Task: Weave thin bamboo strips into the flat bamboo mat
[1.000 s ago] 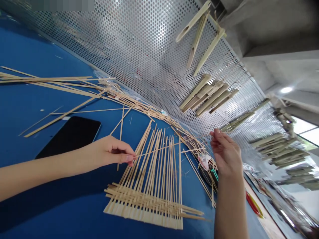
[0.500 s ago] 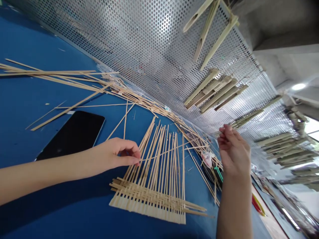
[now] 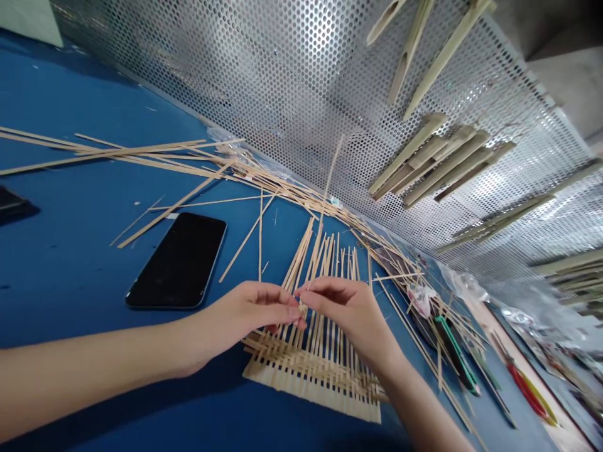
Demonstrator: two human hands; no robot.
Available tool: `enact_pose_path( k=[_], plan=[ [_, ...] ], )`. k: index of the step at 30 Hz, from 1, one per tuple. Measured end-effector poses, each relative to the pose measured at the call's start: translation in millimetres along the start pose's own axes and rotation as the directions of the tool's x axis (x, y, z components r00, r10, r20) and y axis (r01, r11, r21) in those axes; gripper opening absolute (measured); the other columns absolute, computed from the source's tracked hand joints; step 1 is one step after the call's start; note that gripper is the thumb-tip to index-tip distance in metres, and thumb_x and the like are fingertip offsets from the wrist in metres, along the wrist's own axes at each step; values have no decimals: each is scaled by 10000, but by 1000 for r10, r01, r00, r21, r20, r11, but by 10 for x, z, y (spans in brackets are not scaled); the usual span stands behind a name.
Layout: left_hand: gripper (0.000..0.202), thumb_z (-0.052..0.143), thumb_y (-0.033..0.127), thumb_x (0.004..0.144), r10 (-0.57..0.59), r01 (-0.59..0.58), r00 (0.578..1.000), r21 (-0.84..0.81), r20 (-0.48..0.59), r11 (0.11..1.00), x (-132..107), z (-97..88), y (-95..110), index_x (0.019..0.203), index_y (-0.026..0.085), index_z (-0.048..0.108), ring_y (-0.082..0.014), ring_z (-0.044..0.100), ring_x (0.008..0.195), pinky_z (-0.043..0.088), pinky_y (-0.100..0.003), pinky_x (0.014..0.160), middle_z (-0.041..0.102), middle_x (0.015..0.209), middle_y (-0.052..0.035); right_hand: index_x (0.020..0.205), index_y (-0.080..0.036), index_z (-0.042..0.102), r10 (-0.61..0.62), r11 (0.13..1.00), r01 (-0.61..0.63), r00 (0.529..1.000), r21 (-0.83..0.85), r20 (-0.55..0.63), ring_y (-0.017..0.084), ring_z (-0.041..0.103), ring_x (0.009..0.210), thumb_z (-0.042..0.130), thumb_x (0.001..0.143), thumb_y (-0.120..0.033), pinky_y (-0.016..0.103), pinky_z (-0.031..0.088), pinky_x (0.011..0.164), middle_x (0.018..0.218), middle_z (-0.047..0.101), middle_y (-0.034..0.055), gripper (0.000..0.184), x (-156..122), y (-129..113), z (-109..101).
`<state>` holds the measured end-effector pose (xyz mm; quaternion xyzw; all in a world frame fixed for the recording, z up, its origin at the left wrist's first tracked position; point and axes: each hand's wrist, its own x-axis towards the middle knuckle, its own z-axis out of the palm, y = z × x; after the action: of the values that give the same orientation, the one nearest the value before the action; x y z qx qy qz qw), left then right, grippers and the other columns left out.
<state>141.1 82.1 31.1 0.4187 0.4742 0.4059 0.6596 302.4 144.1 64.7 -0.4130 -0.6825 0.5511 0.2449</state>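
My left hand (image 3: 266,307) and my right hand (image 3: 342,307) meet fingertip to fingertip above a half-woven bamboo mat (image 3: 311,392). Both are closed in a pinch on a thin bamboo strip (image 3: 333,168), which rises from the fingers towards the perforated panel. A small pale bit shows between the fingertips, too blurred to make out. The mat lies on the blue table, its woven band close to me and its loose upright strips fanning away. My hands and right forearm hide part of it.
A black phone (image 3: 179,260) lies left of the mat. Long bamboo strips (image 3: 155,154) stretch along the table's back, below a perforated metal panel (image 3: 264,81) with hanging bamboo pieces (image 3: 447,160). Rightward are a green-handled cutter (image 3: 456,355) and red-and-yellow pliers (image 3: 530,389).
My right hand has come down and left from its raised place to meet my left hand. The thin strip, earlier stretching rightward from my left hand, now points upward. The view has shifted.
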Motion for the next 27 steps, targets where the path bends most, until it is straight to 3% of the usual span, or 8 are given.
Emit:
enact_pose_path(
  k=[5,8,11,14,20,27],
  plan=[
    [209,642,418,760,32,-32,999,-1,34,999,21,-36,-6,732,213,674,-144,583,797,387,-233,724,712,822,26,743,-214,738,66,997,-66,998,47,13,139,671,763,748,672,-288,274,532,762,782,735,8,103,5,6,-27],
    [194,636,411,780,93,-93,996,18,-15,995,30,-73,-22,765,224,686,-123,566,771,380,-217,716,688,787,43,742,-216,734,111,987,-111,994,120,9,127,670,706,789,620,-260,254,538,727,740,730,-5,141,-10,31,3],
    [193,652,420,769,141,-138,984,33,-105,990,32,-90,-55,780,231,690,-113,545,729,375,-213,688,653,739,54,721,-226,728,73,988,-66,996,137,-47,114,661,682,803,597,-236,227,535,687,712,717,-23,145,-35,55,55],
    [206,644,423,773,150,-145,983,51,-108,988,40,-97,-96,776,223,692,-127,558,770,381,-222,715,663,767,41,712,-217,724,3,997,3,997,82,-75,105,652,688,753,671,-228,218,527,697,711,703,-20,51,-44,60,90],
    [274,562,459,813,190,-162,978,254,-89,954,42,-114,-97,786,218,690,-157,559,738,378,-255,667,653,747,27,741,-211,696,-12,1000,13,998,21,-55,116,644,693,713,711,-257,240,528,688,713,687,-17,57,-57,75,106],
    [232,535,406,837,277,-192,945,393,-171,899,-48,-42,10,776,233,675,-150,565,718,385,-240,642,654,747,39,751,-210,624,52,999,-53,993,-7,-106,115,594,716,698,714,-301,236,487,674,739,633,-24,124,-99,70,161]
  ],
)
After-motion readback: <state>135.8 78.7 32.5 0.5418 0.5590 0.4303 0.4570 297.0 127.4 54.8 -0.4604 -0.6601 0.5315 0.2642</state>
